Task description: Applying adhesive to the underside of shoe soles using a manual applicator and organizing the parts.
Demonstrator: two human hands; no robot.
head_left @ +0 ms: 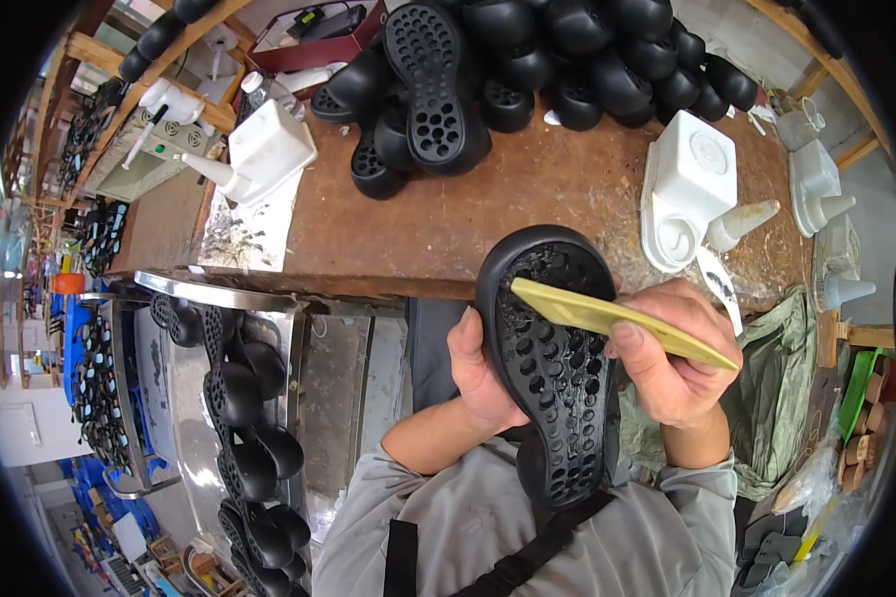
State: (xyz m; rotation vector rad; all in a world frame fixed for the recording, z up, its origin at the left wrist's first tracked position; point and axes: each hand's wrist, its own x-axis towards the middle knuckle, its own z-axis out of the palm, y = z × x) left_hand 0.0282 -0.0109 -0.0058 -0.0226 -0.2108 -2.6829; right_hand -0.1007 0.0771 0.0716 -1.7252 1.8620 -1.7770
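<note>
A black shoe sole (564,398) is held tilted in front of my chest, its hollow side with rows of round holes facing up. My left hand (486,373) is closed around its left edge, thumb up along the rim. Between the thumb and fingers of my right hand (682,358) is a flat yellow spreader (592,313), its exact kind unclear. The spreader lies across the upper part of the sole, its tip over the hollow. Shiny wet patches cover many of the holes. The sole's heel end rests close to my grey shirt.
Black soles (433,90) are heaped along the back of the brown table (398,234). White nozzle bottles (269,149) stand at left and right (692,164). More soles (254,418) are stacked on a metal rack (184,398) to my left. Green cloth (782,398) hangs at right.
</note>
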